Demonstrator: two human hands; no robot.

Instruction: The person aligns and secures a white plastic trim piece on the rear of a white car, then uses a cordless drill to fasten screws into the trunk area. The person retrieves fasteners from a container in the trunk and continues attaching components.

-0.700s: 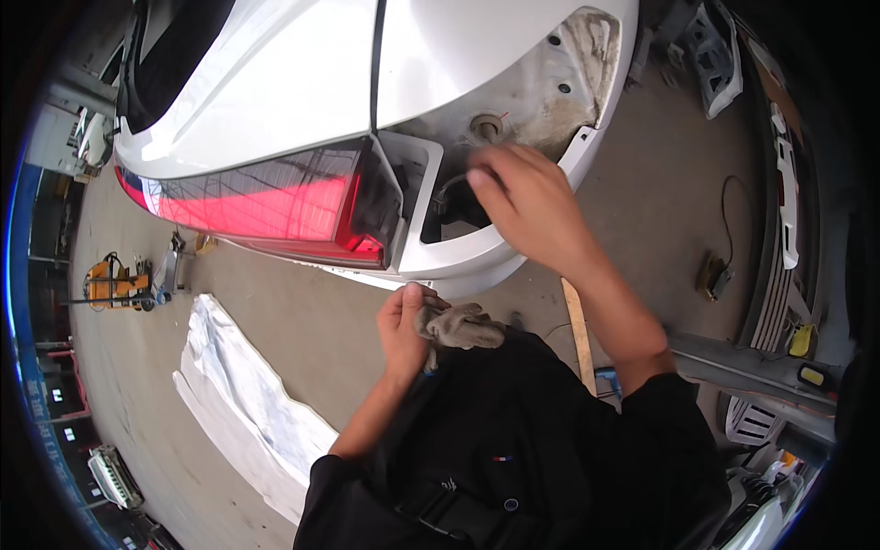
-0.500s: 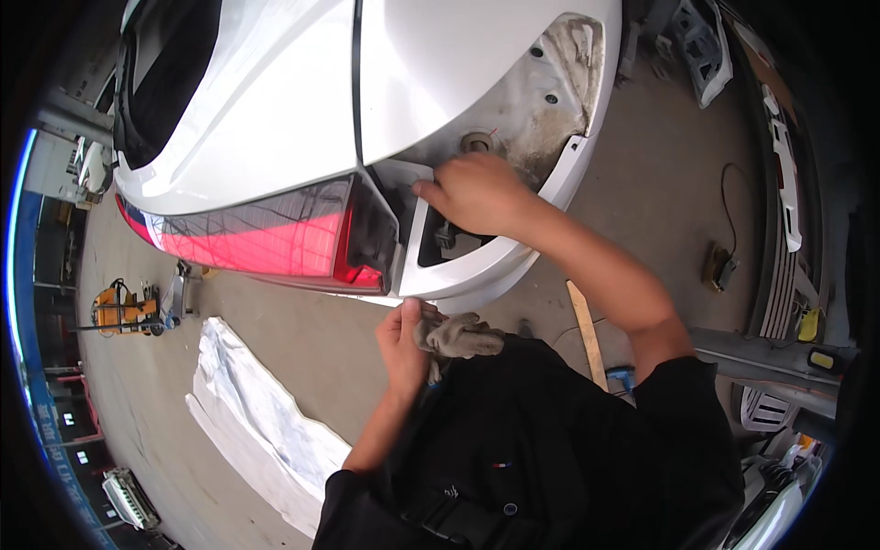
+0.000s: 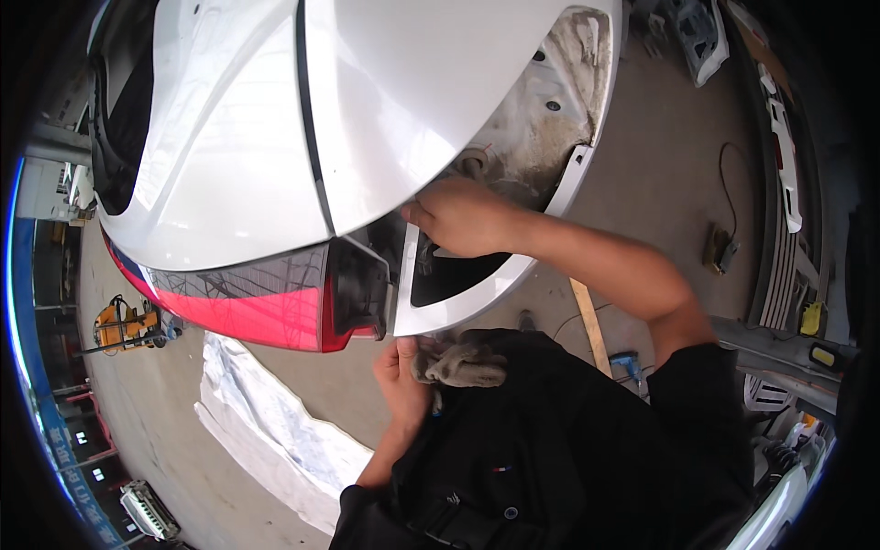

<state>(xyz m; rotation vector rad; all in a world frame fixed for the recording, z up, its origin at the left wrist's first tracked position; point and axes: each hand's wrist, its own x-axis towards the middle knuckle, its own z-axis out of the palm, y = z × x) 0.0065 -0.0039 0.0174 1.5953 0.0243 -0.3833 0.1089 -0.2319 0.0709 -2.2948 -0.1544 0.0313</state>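
Note:
My right hand (image 3: pixel 458 218) reaches into the open lamp recess (image 3: pixel 576 170) at the rear corner of a white car (image 3: pixel 220 128), just right of a red-and-dark tail lamp (image 3: pixel 238 312). Its fingers are curled by the recess's inner edge, and whatever they grip is hidden. A small dark part, too unclear to name, hangs below them. My left hand (image 3: pixel 403 371) is closed on dirty grey gloves (image 3: pixel 467 365) below the bumper corner, close to my dark clothing.
A long white sheet (image 3: pixel 257 412) lies on the floor (image 3: pixel 147 403). A yellow wheeled machine (image 3: pixel 128 325) stands left. A wooden strip (image 3: pixel 587 325), blue tool (image 3: pixel 626 365) and corded tool (image 3: pixel 720 247) are right. Loose car panels (image 3: pixel 784 165) line the right side.
My right hand has moved leftward and lower, with its fingertips now at the recess's inner edge. The view has shifted, so my left hand and the tail lamp appear lower.

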